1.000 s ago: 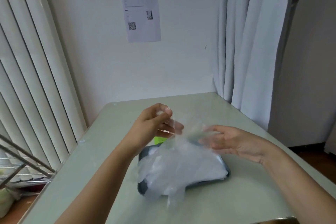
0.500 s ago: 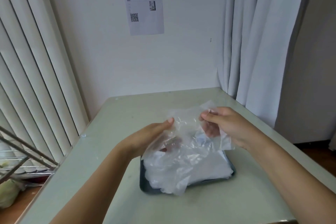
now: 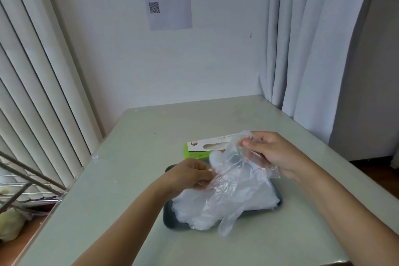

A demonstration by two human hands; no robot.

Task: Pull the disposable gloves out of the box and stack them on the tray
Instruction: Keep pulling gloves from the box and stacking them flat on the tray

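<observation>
A clear plastic glove (image 3: pixel 232 170) is stretched between my two hands above the tray. My left hand (image 3: pixel 190 174) pinches its lower left edge. At its upper right, my right hand (image 3: pixel 269 153) pinches the cuff. Below lies a heap of clear gloves (image 3: pixel 226 207) on a dark tray (image 3: pixel 170 219), with one glove's fingers hanging over the front rim. The green and white glove box (image 3: pixel 200 148) lies flat just behind the tray, its slot facing up.
The pale green table (image 3: pixel 133 157) stands in a corner against a white wall. Vertical blinds run along the left, a grey curtain (image 3: pixel 313 49) hangs at the right. A metal rack (image 3: pixel 23 179) stands beside the table's left edge.
Both hands have come lower and nearer the tray with the glove spread between them. The view has tilted down, and the glove box now shows behind the tray.
</observation>
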